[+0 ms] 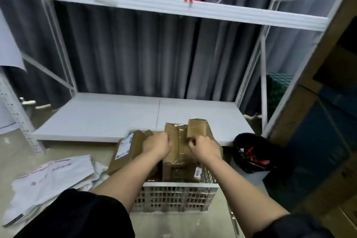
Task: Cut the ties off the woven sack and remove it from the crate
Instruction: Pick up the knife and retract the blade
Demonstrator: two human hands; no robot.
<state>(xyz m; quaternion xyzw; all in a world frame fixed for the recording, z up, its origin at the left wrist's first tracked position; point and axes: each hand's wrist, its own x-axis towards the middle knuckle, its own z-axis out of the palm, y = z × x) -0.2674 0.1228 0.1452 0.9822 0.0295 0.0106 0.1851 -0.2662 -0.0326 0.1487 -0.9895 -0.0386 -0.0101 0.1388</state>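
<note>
The white woven sack [52, 177], printed in red, lies crumpled on the floor left of the crate, outside it. The white lattice crate [173, 197] stands on the floor in front of me with several brown cardboard boxes [179, 141] in it. Both my arms reach over the crate. My left hand [157, 144] has its fingers curled over the top edge of a box near the labelled parcel [125, 149]. My right hand [202, 146] is curled at the side of the tall taped box, gripping its edge. No cutting tool shows in either hand.
A black bin [251, 154] holding red ties stands right of the crate. A low white shelf board [116, 116] runs behind it, with an upper shelf [173, 8] carrying red and green items. Dark cartons [318, 141] are stacked at the right. Grey curtains hang behind.
</note>
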